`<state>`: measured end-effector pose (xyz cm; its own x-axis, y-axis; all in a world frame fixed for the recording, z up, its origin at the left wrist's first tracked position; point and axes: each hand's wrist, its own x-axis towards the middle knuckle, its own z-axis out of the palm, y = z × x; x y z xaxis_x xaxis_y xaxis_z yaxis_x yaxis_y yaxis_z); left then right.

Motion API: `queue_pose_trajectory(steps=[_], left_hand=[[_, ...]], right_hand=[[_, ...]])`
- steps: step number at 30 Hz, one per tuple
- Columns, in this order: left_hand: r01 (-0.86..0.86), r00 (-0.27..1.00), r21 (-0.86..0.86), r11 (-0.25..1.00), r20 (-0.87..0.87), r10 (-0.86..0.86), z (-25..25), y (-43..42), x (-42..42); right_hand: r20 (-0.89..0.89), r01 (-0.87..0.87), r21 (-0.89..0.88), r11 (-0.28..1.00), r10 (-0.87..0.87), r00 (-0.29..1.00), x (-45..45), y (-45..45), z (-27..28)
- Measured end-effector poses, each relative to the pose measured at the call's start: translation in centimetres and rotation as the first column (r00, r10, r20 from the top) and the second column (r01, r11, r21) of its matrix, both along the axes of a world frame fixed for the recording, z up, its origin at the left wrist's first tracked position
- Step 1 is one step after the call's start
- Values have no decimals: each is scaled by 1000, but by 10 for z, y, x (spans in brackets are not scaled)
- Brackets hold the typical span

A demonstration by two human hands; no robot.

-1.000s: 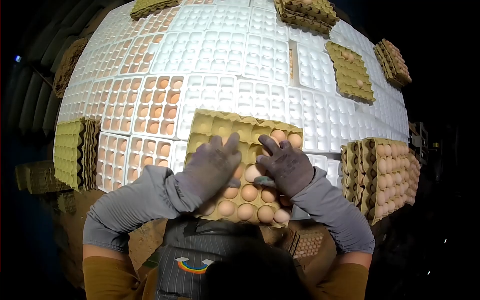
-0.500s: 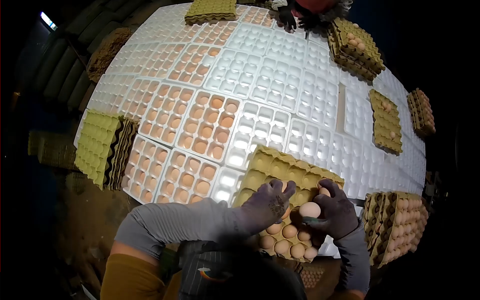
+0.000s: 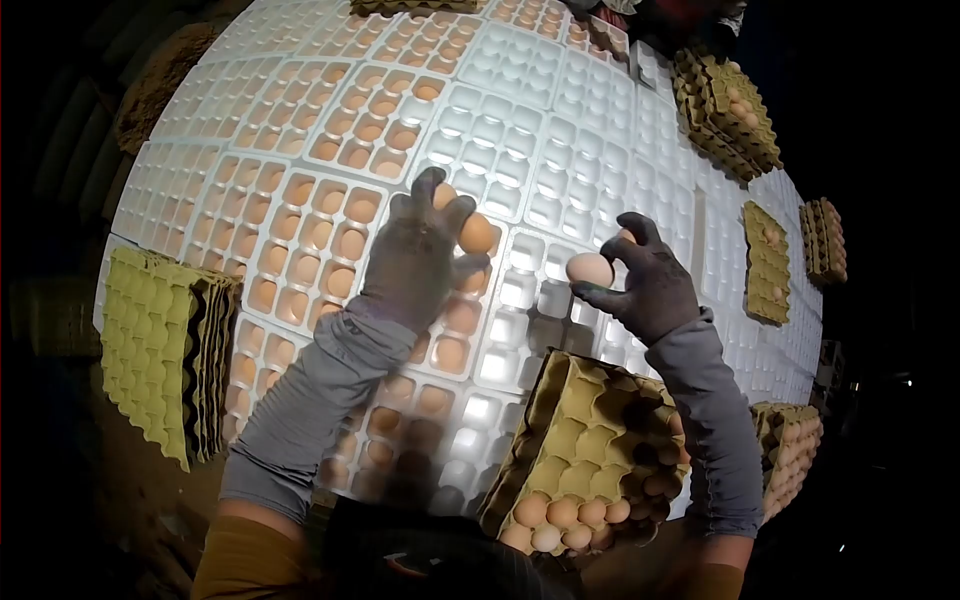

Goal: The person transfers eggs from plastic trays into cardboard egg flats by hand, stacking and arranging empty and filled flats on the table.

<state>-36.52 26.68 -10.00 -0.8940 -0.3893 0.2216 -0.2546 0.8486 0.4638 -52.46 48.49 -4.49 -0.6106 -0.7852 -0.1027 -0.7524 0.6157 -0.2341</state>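
Eggs (image 3: pixel 476 235) are in both our hands, above the white trays near the middle of the bench. Our left hand (image 3: pixel 415 255) has its fingers curled round two of them; our right hand (image 3: pixel 655 290) pinches a pale egg (image 3: pixel 590 269) between thumb and finger, with another partly hidden behind the fingers.

Beneath our left hand, a white tray is partly hidden, but eggs show down its right column. Trays toward the left edge (image 3: pixel 330 172) already hold eggs, so we judge the laying-out part done. Middle trays (image 3: pixel 490 125) show bare white cups; these seem left over, as do our four held eggs.

At the near edge, a pulp carton (image 3: pixel 590 440) keeps eggs in its nearest rows; shadow hides its right side. Farther out, a carton stack (image 3: pixel 150 350) stands at the left edge, and egg-filled cartons (image 3: pixel 790 455) at the right.
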Motion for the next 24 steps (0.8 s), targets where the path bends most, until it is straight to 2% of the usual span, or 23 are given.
queue_pose_trajectory(steps=[1, 3, 4, 6, 7, 9, 11, 12, 13, 15, 17, 19, 20, 21, 22, 23, 24], left_hand=[[-74, 996, -24, 997, 39, 75, -18, -31, -14], [-103, 987, -138, 985, 109, 118, -39, -69, -41], [-94, 989, -141, 985, 104, 109, -54, -81, -52], [16, 971, -284, 959, 233, 53, -78, -100, -72], [57, 936, -241, 969, 351, 33, -80, -105, -79], [49, 993, -211, 976, 118, -25, -84, -116, -88], [74, 996, -42, 996, 46, -73, -82, -128, -105], [127, 990, -74, 989, 77, -121, -86, -134, -111], [131, 949, -2, 991, 289, -125, -89, -136, -121], [124, 935, 12, 992, 332, -121, -88, -136, -130], [56, 987, 148, 987, 144, -78, -80, -129, -137], [127, 976, 260, 957, -207, -73, -101, -114, -153], [123, 979, 190, 974, -183, -88, -113, -103, -162], [121, 982, 119, 986, -160, -101, -122, -93, -169], [148, 989, 94, 985, -30, -146, -132, -86, -174], [119, 992, 25, 993, 40, -119, -142, -80, -178], [121, 992, -34, 992, 33, -120, -152, -78, -179]], right_hand=[[-60, -24, 83, 996, 29, 998, -5, -31, -17], [-93, -1, 247, 969, 25, 995, -15, -95, -44], [-114, 19, 299, 954, 17, 993, -21, -120, -59], [-107, 58, 380, 923, -18, 994, -41, -152, -92], [-74, 71, 411, 909, -45, 996, -44, -163, -97], [-144, 102, 391, 915, -49, 988, -44, -173, -109], [122, -3, 147, 989, -15, 992, -43, -180, -119], [270, -29, 98, 995, 1, 963, -45, -186, -128], [300, -44, 69, 997, 21, 954, -45, -192, -137], [284, 62, -36, 997, -49, 958, -52, -194, -147], [265, 284, -264, 922, -214, 940, -66, -196, -159], [130, 194, -527, 827, -148, 981, -83, -192, -182], [16, 166, -458, 873, -179, 984, -85, -189, -192], [148, 204, -478, 854, -151, 977, -93, -185, -201], [151, 205, -510, 835, -148, 977, -90, -178, -192], [152, 209, -538, 817, -149, 977, -86, -167, -182], [273, 271, -582, 767, -129, 953, -86, -149, -169]])
